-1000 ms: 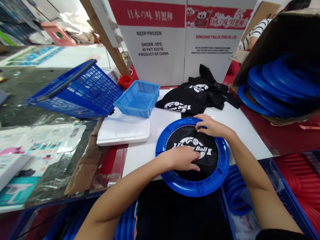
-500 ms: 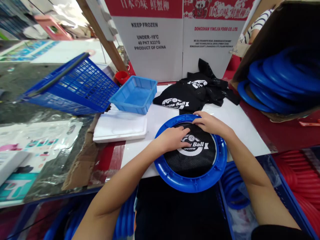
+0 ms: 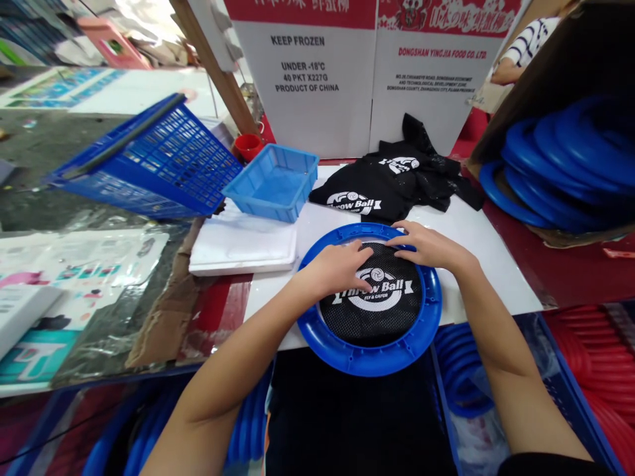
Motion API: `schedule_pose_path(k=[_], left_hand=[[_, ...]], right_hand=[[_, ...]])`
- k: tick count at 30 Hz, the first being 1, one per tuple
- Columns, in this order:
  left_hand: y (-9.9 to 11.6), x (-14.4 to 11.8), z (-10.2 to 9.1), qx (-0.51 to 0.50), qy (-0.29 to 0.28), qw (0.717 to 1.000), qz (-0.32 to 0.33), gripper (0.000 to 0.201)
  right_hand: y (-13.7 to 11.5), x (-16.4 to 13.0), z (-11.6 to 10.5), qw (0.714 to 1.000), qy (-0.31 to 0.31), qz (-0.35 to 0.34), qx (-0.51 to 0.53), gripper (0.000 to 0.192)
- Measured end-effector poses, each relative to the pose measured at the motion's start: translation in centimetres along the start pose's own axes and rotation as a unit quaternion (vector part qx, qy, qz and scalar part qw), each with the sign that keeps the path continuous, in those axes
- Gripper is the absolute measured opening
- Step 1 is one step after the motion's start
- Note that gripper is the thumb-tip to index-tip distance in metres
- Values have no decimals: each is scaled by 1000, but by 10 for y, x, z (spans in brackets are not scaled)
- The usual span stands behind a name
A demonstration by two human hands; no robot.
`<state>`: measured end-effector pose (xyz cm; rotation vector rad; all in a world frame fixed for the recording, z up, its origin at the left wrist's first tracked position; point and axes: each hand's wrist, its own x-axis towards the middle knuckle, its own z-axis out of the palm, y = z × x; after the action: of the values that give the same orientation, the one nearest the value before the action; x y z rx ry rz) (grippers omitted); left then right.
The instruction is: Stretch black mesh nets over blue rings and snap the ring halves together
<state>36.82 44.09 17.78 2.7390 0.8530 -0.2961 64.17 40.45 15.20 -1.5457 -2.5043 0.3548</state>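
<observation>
A: Where is the blue ring (image 3: 370, 360), and what fills it?

B: It lies flat at the near edge of the white tabletop (image 3: 476, 254), its near rim overhanging that edge. A black mesh panel (image 3: 372, 314) printed "Throw Ball" lies inside it.

A: State of the 2 hands?

B: The left hand (image 3: 337, 268) rests palm down on the far-left part of the mesh, fingers spread loosely and gripping nothing. The right hand (image 3: 429, 248) lies on the far rim, fingertips curled over the mesh edge where it meets the ring; whether it pinches the fabric cannot be told.

A: What surrounds the ring?

B: A heap of black mesh pieces (image 3: 391, 182) lies toward the far edge, just beyond the ring. A light blue tray (image 3: 272, 184) sits at the far-left corner, on a white foam slab (image 3: 243, 248) at the left edge. A dark blue basket (image 3: 149, 162) tilts to the left, off the tabletop. A cardboard box of blue rings (image 3: 560, 172) stands at the right edge, and a white carton (image 3: 367, 86) marked "KEEP FROZEN" stands behind the far edge.
</observation>
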Motion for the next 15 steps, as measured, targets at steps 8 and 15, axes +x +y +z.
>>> schedule_pose_path(k=[8, 15], left_hand=[[-12, 1, 2, -25, -7, 999, 45, 78], [-6, 13, 9, 27, 67, 997, 10, 38]], right_hand=[[10, -1, 1, 999, -16, -12, 39, 43], [-4, 6, 10, 998, 35, -14, 42, 28]])
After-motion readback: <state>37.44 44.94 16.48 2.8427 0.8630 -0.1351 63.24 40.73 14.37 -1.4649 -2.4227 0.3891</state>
